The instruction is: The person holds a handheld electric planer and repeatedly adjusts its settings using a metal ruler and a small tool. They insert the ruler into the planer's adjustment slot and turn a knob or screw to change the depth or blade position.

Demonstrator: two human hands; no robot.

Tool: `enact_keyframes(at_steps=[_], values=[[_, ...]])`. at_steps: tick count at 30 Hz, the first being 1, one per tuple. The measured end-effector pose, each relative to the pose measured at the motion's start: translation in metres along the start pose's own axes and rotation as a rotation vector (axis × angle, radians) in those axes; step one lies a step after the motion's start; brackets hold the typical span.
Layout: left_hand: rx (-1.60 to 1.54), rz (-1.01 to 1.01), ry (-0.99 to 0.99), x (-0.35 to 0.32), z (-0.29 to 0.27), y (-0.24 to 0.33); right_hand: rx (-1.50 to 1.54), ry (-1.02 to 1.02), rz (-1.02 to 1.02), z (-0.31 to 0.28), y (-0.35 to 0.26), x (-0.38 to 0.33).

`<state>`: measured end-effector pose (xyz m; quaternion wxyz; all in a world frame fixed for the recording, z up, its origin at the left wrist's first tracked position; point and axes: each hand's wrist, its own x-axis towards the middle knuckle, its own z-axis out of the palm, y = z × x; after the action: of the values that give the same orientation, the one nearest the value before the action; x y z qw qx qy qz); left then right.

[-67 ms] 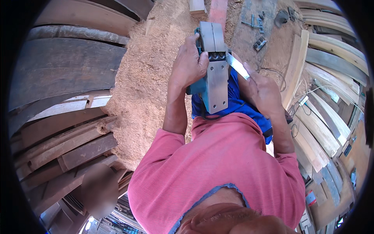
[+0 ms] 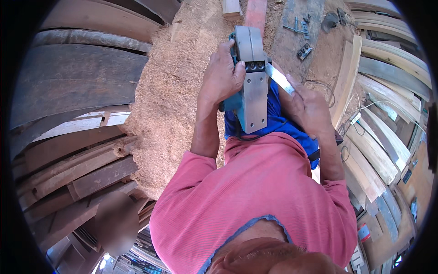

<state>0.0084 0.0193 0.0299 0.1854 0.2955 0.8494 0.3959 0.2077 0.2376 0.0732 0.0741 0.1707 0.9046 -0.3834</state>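
Note:
An electric hand planer (image 2: 255, 98) with a teal body lies upside down over my lap, its bare metal sole facing up. Across the sole, the dark cutter drum (image 2: 254, 66) with several screw heads shows in the gap. My left hand (image 2: 222, 73) is closed around the planer's left side, thumb near the drum. Between the fingers of my right hand (image 2: 311, 107) is a flat, shiny metal strip (image 2: 280, 78), whose far end meets the right edge of the planer by the drum. Some of my right fingers are hidden.
On a worn board (image 2: 292, 50) ahead lie a T-shaped metal tool (image 2: 295, 26) and a small metal block with screws (image 2: 304, 51). Wood shavings (image 2: 164, 96) cover the floor. Dark planks (image 2: 82, 82) are stacked left, pale planks (image 2: 369, 146) right, with a cable (image 2: 374, 102).
The planer and the metal strip have shifted very slightly to the right. Both hands keep their hold.

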Motion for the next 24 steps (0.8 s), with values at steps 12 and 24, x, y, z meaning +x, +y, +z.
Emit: enact_keyframes(at_steps=[12, 24], values=[[-0.106, -0.034, 0.034, 0.004, 0.008, -0.023, 0.343, 0.335, 0.264, -0.006, 0.088, -0.017], [0.323, 0.389, 0.148, -0.015, -0.004, 0.0, -0.212, 0.21, 0.19, 0.114, 0.154, -0.12]])
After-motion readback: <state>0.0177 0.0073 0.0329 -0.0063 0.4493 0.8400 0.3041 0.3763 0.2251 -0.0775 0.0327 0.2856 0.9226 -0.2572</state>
